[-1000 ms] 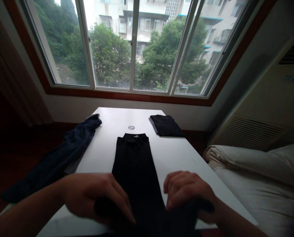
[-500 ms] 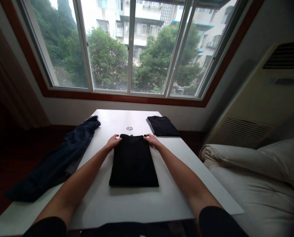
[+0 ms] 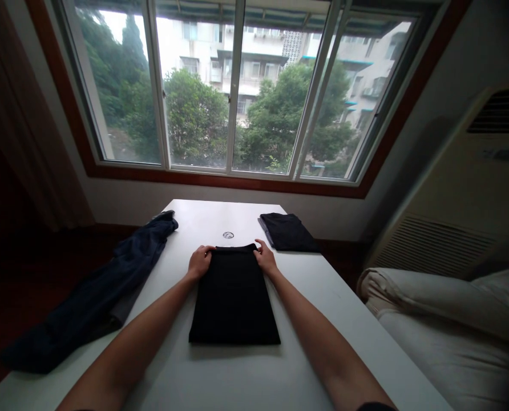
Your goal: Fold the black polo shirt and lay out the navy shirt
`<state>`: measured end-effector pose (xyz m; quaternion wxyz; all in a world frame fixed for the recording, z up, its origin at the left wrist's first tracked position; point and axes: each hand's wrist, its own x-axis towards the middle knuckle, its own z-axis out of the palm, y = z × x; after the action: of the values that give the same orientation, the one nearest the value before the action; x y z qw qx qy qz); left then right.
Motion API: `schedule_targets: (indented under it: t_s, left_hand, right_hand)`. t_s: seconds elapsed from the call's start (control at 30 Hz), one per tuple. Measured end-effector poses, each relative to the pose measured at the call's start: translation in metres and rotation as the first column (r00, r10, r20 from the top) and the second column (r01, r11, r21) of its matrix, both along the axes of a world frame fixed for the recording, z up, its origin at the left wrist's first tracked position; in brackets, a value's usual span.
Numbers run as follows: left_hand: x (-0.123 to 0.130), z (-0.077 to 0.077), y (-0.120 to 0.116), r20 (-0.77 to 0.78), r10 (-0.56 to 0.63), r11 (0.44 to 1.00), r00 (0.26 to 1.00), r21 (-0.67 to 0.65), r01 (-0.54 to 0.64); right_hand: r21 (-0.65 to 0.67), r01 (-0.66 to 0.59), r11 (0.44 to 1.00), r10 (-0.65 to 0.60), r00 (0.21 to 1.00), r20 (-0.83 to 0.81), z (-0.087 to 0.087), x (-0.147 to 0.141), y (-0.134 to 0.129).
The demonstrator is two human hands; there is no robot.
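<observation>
A folded black garment [image 3: 236, 297] lies flat on the white table [image 3: 323, 308], its narrower edge toward the window. My left hand [image 3: 200, 261] pinches its far left corner, with the fingers curled at the edge. At the far right corner, my right hand [image 3: 265, 257] grips the cloth between thumb and fingers. The far edge is slightly raised between the two hands.
Another folded dark garment [image 3: 289, 232] rests at the table's back right. Dark blue clothing [image 3: 104, 285] is heaped along the left edge and hangs over it. A round mark [image 3: 228, 234] shows beyond the black garment. A cream sofa [image 3: 455, 319] stands at the right.
The view has tilted up a little, so the table sits lower in the picture. My left hand's fingers have curled in more at the corner, and the garment's far edge looks straighter with a raised rim.
</observation>
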<state>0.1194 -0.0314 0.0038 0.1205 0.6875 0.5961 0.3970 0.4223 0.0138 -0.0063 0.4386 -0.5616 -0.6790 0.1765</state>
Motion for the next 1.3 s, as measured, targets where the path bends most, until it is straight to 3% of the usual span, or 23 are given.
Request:
schedule_targets:
  t_s: [0.1,0.3,0.5,0.63,0.73,0.83,0.93,1.03,1.13,1.2,1.3]
  left_hand:
    - [-0.001,-0.004,-0.001,-0.022,0.017,1.0,1.0,-0.01,-0.017]
    - [-0.008,-0.005,-0.004,0.016,-0.03,0.999,0.999,0.017,0.03]
    - [-0.009,-0.006,-0.004,0.063,-0.01,1.0,0.998,0.028,0.008]
    - [-0.01,-0.008,-0.005,0.061,0.016,0.999,0.998,0.051,-0.019]
    - [-0.011,-0.011,-0.005,-0.009,0.058,0.998,0.998,0.039,-0.057]
    - [-0.011,-0.012,-0.007,-0.157,0.126,0.991,0.98,-0.019,-0.13]
    - [-0.007,-0.006,-0.013,-0.251,0.159,0.987,0.955,0.006,-0.163]
    - [0.003,0.005,-0.022,-0.31,0.056,0.997,0.949,0.071,-0.036]
    - [0.016,0.009,-0.03,-0.393,-0.131,0.988,0.91,0.025,0.153]
    - [0.024,0.005,-0.032,-0.431,-0.226,0.973,0.874,-0.064,0.22]
    - [0.029,-0.006,-0.029,-0.439,-0.282,0.957,0.853,-0.189,0.22]
  right_hand:
    - [0.0,0.012,1.0,-0.012,0.999,0.051,-0.008,-0.004,0.002]
    - [0.059,-0.084,0.995,0.082,0.996,0.037,-0.017,0.001,-0.004]
    - [0.065,-0.135,0.989,0.127,0.985,0.114,-0.01,-0.002,-0.015]
    - [0.102,-0.118,0.988,0.117,0.993,0.016,-0.004,-0.004,-0.018]
    - [0.086,-0.087,0.993,0.085,0.996,0.027,-0.005,-0.005,-0.018]
    - [0.02,-0.054,0.998,0.051,0.986,0.159,-0.008,-0.007,-0.017]
    - [0.055,-0.034,0.998,0.02,0.968,0.25,-0.006,-0.008,-0.02]
    - [0.129,-0.083,0.988,0.041,0.954,0.298,0.004,-0.012,-0.028]
    - [0.156,-0.21,0.965,0.138,0.915,0.378,0.013,-0.023,-0.037]
    - [0.124,-0.31,0.943,0.228,0.869,0.439,0.014,-0.033,-0.043]
    - [-0.025,-0.378,0.926,0.334,0.785,0.522,0.008,-0.046,-0.047]
